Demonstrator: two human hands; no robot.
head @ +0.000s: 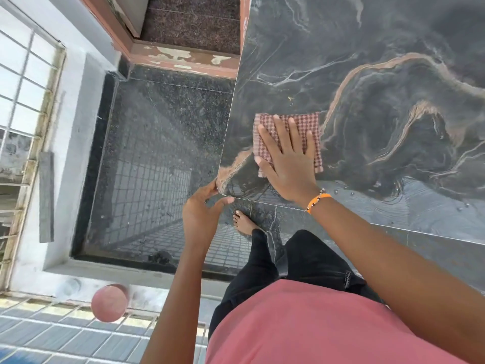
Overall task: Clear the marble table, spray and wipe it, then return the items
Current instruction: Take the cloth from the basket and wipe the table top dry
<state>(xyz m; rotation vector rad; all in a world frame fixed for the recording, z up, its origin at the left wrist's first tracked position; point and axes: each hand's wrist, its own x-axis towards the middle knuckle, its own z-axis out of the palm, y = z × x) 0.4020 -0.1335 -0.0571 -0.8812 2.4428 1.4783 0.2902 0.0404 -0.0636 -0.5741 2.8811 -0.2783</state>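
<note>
Cloth: the checked red cloth (288, 137) lies flat on the desk (380, 74), just right of frame centre, near the desk's lower-left corner.
Right hand: the right hand (286, 158) presses down on the cloth, fingers (278, 130) straight and spread wide, pointing toward the top of the frame.
Left hand: the left hand (202, 206) sits at the rounded corner, below and left of the cloth, fingers loosely curled against the edge; it seems to steady the slab.
Key relation: the cloth is directly under the right palm, its long side running up and down the frame; unwiped marble stretches to the right and upward, so the stroke likely goes that way.
Surface: dark marble with tan and white veins; a wet sheen and droplets show along the lower edge at right; a small yellow speck (290, 98) lies just above the cloth.
Room: speckled stone floor (162, 143) at left, window grille (26, 82) at far left, peeling door frame (183, 57) at top.
</note>
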